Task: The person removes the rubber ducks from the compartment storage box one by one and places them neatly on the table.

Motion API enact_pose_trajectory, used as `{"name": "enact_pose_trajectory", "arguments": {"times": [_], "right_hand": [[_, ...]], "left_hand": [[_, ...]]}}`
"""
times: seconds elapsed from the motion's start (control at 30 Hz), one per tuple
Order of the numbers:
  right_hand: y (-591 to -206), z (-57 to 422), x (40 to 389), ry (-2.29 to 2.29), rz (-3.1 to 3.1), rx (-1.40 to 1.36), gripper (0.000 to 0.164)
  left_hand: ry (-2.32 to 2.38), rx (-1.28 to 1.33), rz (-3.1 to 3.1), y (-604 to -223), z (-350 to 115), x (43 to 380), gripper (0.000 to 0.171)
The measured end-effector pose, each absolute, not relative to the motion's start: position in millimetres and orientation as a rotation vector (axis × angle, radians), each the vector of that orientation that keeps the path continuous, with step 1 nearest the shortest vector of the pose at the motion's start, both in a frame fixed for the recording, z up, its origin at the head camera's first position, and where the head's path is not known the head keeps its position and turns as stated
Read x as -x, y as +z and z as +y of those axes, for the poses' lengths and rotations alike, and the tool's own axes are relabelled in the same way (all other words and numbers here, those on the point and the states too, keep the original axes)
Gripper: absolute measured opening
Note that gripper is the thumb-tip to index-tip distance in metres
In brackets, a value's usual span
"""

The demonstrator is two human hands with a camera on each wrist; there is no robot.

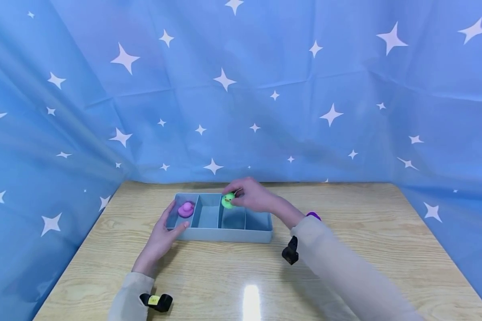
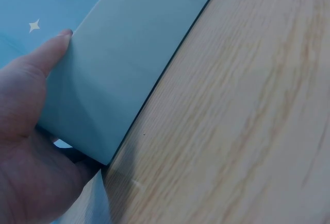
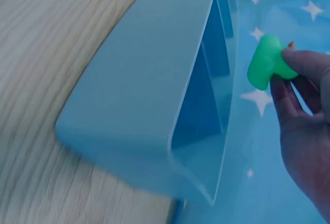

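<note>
A light blue divided box [image 1: 225, 235] stands on the table, with a purple toy duck [image 1: 186, 209] lying in its leftmost compartment. My left hand [image 1: 163, 235] grips the box's left end; in the left wrist view its thumb lies at the rim of the long front wall [image 2: 124, 54]. Above the compartments right of the middle, my right hand [image 1: 254, 195] pinches a green toy duck [image 1: 227, 201] between thumb and fingers. The right wrist view has this duck [image 3: 265, 62] held clear of the box's rim, its base facing the camera.
Part of a purple object [image 1: 313, 216] shows behind my right forearm. The wooden table [image 1: 209, 276] reaches back to a blue curtain [image 1: 265, 102] with white stars. Thin dividers [image 1: 194, 211] split the box into several compartments.
</note>
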State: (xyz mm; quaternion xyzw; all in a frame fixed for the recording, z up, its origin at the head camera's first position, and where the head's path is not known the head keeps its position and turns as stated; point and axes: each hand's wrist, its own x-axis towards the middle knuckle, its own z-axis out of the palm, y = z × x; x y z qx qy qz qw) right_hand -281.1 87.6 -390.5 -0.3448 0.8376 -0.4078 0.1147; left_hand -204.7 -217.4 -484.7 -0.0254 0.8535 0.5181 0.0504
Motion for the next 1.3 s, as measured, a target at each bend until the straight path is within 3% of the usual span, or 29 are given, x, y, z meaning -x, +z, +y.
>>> {"name": "enact_pose_trajectory", "arguments": {"times": [0.67,1.3], "right_hand": [[-382,172,268,-1.17,2.566,0.916,0.028],[-392,209,256,-1.099,2.66,0.842,0.028]], "left_hand": [[1.565,0.063,2.621,-485,-214,203,0.091],[1.56,0.071,2.607,-484,-216,202,0.09]]}}
